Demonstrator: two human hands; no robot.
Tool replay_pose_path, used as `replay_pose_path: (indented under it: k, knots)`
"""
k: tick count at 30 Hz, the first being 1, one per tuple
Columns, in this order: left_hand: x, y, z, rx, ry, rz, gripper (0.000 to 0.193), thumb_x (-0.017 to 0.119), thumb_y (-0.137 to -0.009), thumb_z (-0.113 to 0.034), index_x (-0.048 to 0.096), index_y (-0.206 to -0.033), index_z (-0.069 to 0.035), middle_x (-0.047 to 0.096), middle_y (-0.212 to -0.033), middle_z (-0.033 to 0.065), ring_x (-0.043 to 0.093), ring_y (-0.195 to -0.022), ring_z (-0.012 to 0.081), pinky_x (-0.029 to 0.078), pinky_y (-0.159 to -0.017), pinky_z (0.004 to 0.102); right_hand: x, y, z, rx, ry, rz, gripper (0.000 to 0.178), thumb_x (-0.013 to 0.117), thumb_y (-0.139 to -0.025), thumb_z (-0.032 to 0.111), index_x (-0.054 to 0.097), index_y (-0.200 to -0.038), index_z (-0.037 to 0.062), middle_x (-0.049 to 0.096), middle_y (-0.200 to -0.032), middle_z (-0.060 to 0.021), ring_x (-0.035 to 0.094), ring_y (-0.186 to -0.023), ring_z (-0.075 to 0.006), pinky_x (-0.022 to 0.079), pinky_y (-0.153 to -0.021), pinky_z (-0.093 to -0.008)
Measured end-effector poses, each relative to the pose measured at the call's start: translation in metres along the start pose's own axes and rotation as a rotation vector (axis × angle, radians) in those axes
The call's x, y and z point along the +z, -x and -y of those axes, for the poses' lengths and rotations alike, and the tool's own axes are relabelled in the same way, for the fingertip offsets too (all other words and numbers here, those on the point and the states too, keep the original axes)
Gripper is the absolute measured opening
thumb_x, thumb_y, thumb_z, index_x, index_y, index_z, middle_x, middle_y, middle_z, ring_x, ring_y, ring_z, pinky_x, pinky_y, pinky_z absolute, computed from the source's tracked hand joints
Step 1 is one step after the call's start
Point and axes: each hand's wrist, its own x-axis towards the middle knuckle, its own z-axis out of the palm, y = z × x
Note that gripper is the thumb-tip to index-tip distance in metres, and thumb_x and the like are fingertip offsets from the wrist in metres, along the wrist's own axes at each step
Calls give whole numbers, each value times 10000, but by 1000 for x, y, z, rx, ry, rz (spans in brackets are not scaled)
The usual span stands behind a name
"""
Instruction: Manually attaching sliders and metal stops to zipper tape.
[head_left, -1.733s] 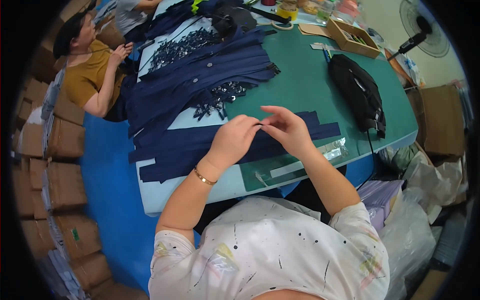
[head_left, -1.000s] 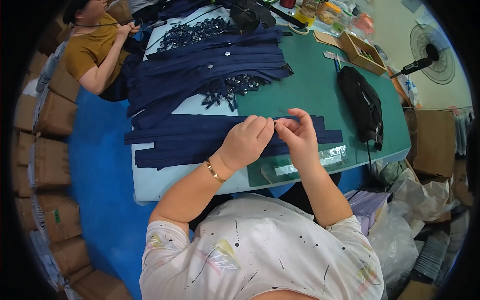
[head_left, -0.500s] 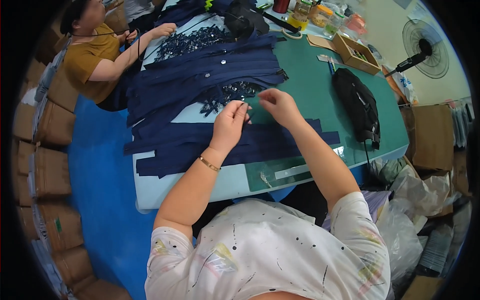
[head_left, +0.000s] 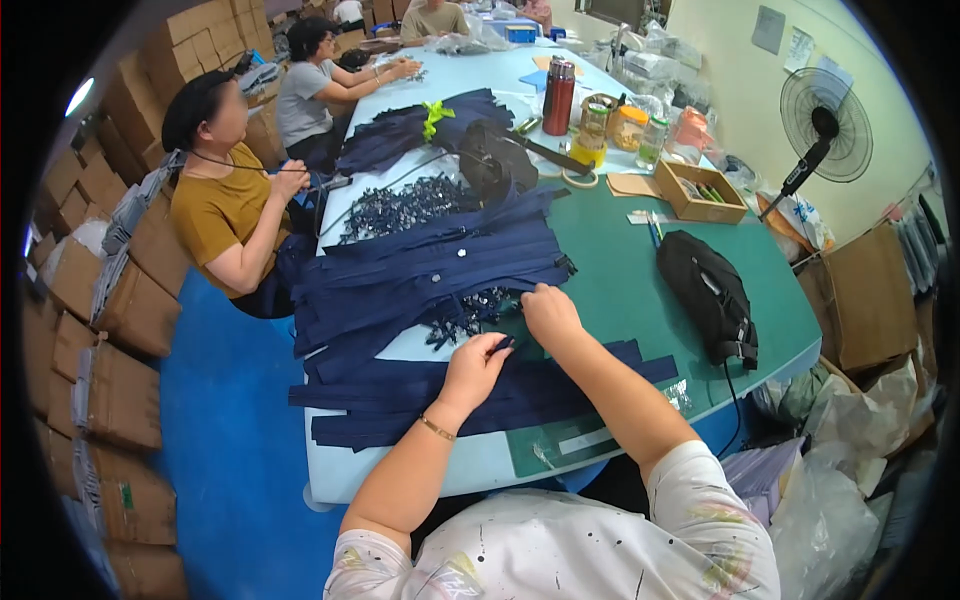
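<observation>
My left hand point(head_left: 472, 370) is closed, pinching a small dark navy piece point(head_left: 503, 344) between thumb and fingers. My right hand point(head_left: 548, 315) reaches farther forward, its fingertips pressed together at the right edge of a small pile of navy pieces with shiny bits point(head_left: 468, 312); what they hold, if anything, is hidden. Under my left hand lies a near stack of long navy fabric strips point(head_left: 400, 400), which look like zipper tapes. Beyond the small pile spreads a wider layer of similar navy strips point(head_left: 400, 285).
A larger pile of shiny navy pieces point(head_left: 410, 205) lies farther back. On the green mat point(head_left: 620, 270) are a black pouch point(head_left: 705, 295) and a wooden box point(head_left: 700, 190). A red flask point(head_left: 559, 98) stands behind. A person in mustard point(head_left: 225, 195) sits at left, holding a cord.
The view has tilted up, showing more of the table's far end. My right fingers have moved to the small pile, and my left hand has drawn nearer to me with the dark piece.
</observation>
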Motion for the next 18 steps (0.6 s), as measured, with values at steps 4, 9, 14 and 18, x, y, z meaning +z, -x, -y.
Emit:
replay_pose_path:
  k: [4, 9, 14, 18]
  knots:
    - [1, 6, -21, 33, -155, -20, 136, 636, -825, -91, 653, -941, -22, 625, -821, 134, 605, -738, 301, 482, -669, 341, 0, 9, -8, 132, -28, 39, 111, 532, -816, 88, 622, -811, 23, 604, -888, -169, 633, -820, -306, 537, -709, -383]
    - [5, -3, -21, -26, -70, -23, 121, 635, -837, -117, 619, -848, 2, 595, -745, 127, 572, -662, 271, 455, -613, 334, -14, 7, -19, 222, -225, -25, 139, 639, -815, 150, 584, -813, 22, 632, -811, -149, 646, -748, -266, 530, -676, -358]
    - [1, -37, -43, -236, 93, 13, 112, 640, -862, -101, 635, -882, 9, 628, -749, 5, 511, -586, 36, 425, -524, 195, -19, 8, -44, 123, -1495, 147, 142, 694, -805, 88, 587, -892, 57, 608, -740, 15, 551, -692, -52, 460, -616, -231]
    - [5, -45, -32, -310, 278, -36, 98, 638, -869, -92, 640, -921, -9, 646, -800, 12, 515, -612, 34, 424, -545, 184, -36, 7, -40, 234, -1517, 290, 246, 691, -806, 90, 648, -1043, 41, 641, -793, -1, 554, -689, -61, 442, -602, -203]
